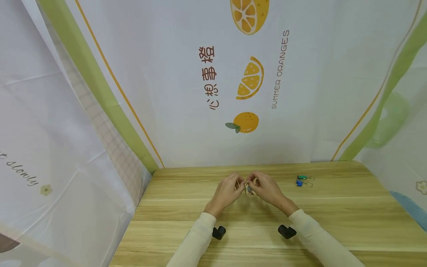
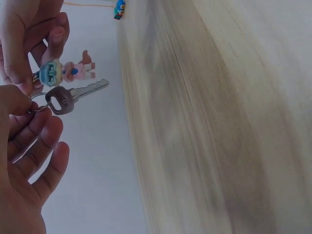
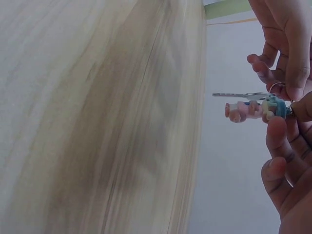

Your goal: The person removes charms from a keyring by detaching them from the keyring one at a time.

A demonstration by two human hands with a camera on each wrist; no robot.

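Observation:
Over the wooden table, both hands meet close together. My left hand pinches a metal key ring between thumb and index finger, its other fingers loosely spread. From that ring a silver key with a dark head points away from the palm. Beside it dangles a small figurine charm with teal headgear and a pink body. My right hand pinches the metal fitting at the figurine's head. Thumb and fingertips partly hide where the fitting and ring come together.
On the table to the right lie a green keychain and a blue keychain, each with a metal ring. Black angled pieces show beside the forearms. A white printed curtain hangs behind the far table edge.

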